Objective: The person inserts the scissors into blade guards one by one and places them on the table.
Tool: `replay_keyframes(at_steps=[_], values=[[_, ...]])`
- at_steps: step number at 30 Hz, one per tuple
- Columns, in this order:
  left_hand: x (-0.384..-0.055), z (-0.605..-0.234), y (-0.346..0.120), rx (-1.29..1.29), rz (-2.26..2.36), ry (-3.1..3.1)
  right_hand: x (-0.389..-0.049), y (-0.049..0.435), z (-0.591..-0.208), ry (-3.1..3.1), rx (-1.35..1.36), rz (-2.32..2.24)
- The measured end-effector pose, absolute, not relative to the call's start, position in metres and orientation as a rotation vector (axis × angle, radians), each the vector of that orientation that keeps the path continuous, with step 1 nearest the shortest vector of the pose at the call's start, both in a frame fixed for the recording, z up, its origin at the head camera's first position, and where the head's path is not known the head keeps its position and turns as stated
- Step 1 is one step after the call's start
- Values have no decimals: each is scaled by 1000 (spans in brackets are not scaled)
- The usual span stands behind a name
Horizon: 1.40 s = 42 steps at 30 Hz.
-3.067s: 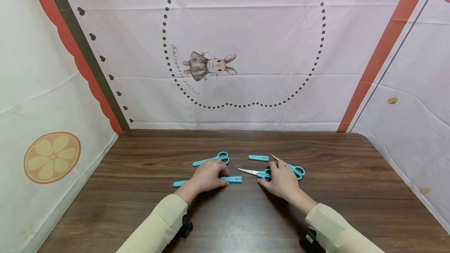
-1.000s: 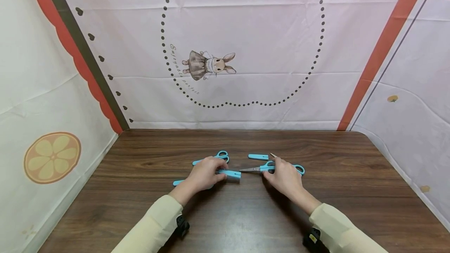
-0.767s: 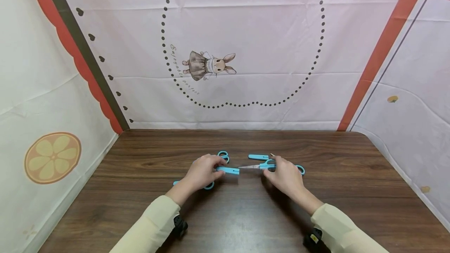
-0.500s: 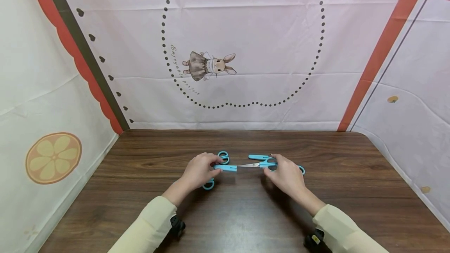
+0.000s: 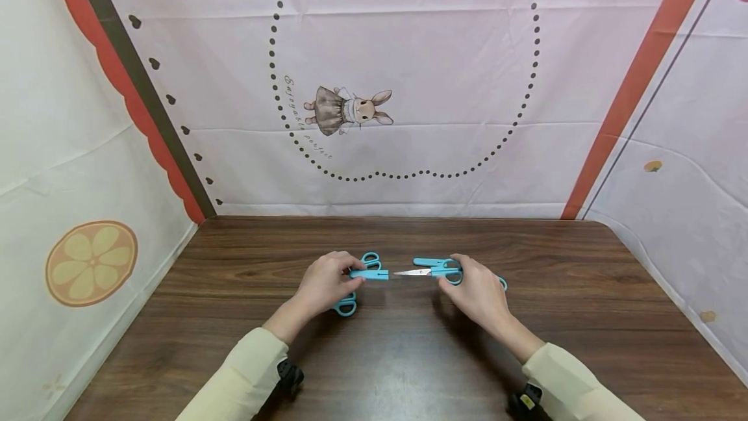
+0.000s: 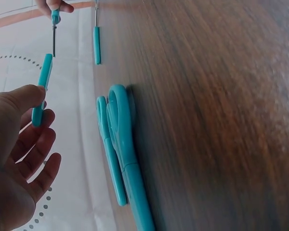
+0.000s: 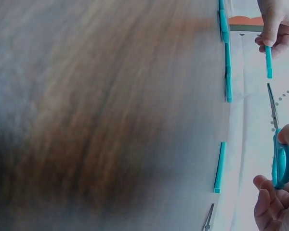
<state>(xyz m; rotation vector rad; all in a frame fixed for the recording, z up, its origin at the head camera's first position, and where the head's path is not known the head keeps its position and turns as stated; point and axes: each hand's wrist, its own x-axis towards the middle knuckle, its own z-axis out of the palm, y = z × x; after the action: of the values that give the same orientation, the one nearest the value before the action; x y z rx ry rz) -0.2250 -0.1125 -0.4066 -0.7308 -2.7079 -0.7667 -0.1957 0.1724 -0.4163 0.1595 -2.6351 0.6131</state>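
Observation:
Between thumb and fingers my left hand (image 5: 327, 283) pinches a light-blue blade cover (image 5: 376, 275), held above the table. My right hand (image 5: 478, 286) holds a pair of scissors (image 5: 437, 271) by the blue handles, also raised. Their bare, closed blades point left at the cover's end, with a small gap between; the right wrist view shows this held cover (image 7: 269, 65) and blade tip nearly in line. Below the left hand lie two covered scissors, one pair at the back (image 5: 371, 257) and one nearer (image 5: 347, 306), partly hidden in the head view.
A second blade cover (image 5: 425, 262) lies on the brown table (image 5: 386, 356) behind the held scissors. Another uncovered pair of scissors (image 5: 503, 283) lies mostly hidden behind my right hand. Printed cloth (image 5: 456, 83) hangs along the table's back and sides.
My left hand has lifted the cover off the table and drawn it left and toward the back. My right hand has raised the scissors from the table, blades kept pointing left.

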Motion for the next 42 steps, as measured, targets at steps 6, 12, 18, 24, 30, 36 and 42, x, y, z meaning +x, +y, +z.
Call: replay_keyframes(at_steps=[6, 12, 18, 24, 30, 36, 42], values=[[-225, -406, -116, -724, -765, -2715, -194, 172, -415, -2620, 165, 616], [-224, -404, -119, -733, -786, -2713, -192, 173, -414, -2610, 177, 619], [-223, -405, -123, -740, -783, -2685, -191, 172, -414, -2612, 189, 630], [-222, -404, -126, -755, -822, -2667, -190, 171, -413, -2603, 194, 631], [-222, -404, -128, -774, -874, -2645, -189, 169, -412, -2606, 198, 645], [-222, -405, -129, -783, -893, -2618, -188, 167, -413, -2597, 203, 630], [-223, -408, -130, -800, -910, -2585, -185, 166, -412, -2598, 201, 630]])
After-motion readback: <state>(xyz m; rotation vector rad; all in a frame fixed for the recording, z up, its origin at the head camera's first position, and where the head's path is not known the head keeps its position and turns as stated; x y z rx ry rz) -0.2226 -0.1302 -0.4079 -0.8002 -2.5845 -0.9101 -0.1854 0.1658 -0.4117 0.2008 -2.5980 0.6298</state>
